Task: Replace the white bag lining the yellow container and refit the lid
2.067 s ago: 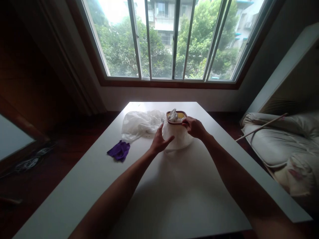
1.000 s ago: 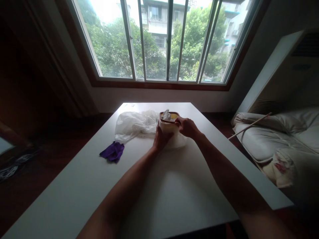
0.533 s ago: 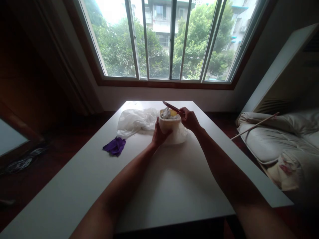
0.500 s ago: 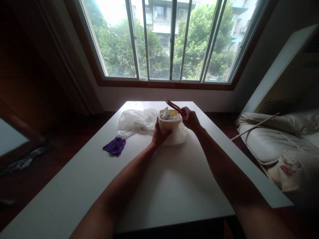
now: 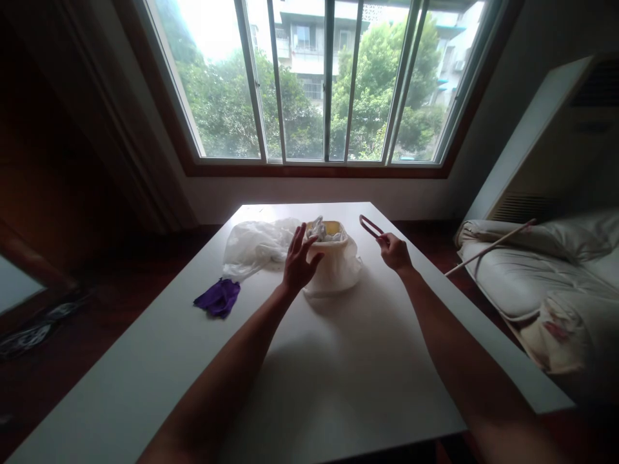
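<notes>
A small yellowish bin (image 5: 331, 228) stands on the white table, a translucent white plastic bag (image 5: 333, 270) draped over its rim and down its outside. Crumpled pale stuff (image 5: 319, 229) shows in its mouth. My left hand (image 5: 298, 261) is open at the bin's left side, fingers spread and pointing up; whether it touches the bag I cannot tell. To the right of the bin, my right hand (image 5: 394, 251) is closed on one end of a thin brown loop (image 5: 370, 225), held raised with its far end pointing up and left.
Another loose white plastic bag (image 5: 258, 243) lies left of the bin, with a purple cloth (image 5: 217, 298) in front of it. The white table (image 5: 387, 380) reaches toward the window wall. A cream padded seat (image 5: 512, 270) with a stick (image 5: 488, 248) across it stands at right.
My right hand has drawn the brown loop away from the bin's mouth, to the right. My left hand has loosened from the bin's side and risen, its fingers spreading.
</notes>
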`<action>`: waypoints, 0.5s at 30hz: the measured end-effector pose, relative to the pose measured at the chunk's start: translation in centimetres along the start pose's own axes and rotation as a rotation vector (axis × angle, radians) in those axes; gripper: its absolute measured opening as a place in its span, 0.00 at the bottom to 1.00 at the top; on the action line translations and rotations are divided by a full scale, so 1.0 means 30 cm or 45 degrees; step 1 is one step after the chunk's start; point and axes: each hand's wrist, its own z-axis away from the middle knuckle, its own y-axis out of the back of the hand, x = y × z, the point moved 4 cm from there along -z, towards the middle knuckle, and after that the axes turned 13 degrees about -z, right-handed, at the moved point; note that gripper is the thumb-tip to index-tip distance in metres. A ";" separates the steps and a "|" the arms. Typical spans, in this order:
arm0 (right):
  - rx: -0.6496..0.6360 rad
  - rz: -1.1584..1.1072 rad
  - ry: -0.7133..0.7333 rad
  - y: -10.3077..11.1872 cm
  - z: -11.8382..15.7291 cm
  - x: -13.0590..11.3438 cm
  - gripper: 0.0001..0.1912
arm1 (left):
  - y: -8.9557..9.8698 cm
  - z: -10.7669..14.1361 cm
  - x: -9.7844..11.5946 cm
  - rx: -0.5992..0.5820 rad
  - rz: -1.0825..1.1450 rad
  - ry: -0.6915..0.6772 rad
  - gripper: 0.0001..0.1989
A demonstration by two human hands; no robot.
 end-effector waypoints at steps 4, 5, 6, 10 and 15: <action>-0.094 0.173 -0.117 -0.031 0.051 0.066 0.11 | 0.026 -0.035 0.016 -0.093 -0.091 -0.016 0.13; -0.116 0.226 -0.153 -0.037 0.063 0.077 0.12 | 0.028 -0.040 0.017 -0.120 -0.102 -0.017 0.13; -0.136 0.281 -0.189 -0.041 0.074 0.087 0.12 | 0.027 -0.045 0.017 -0.146 -0.111 -0.020 0.12; -0.207 0.439 -0.245 -0.052 0.104 0.114 0.13 | 0.020 -0.056 0.017 -0.222 -0.146 -0.037 0.12; -0.280 0.486 -0.216 -0.068 0.126 0.129 0.11 | 0.033 -0.072 0.023 -0.269 -0.221 -0.067 0.13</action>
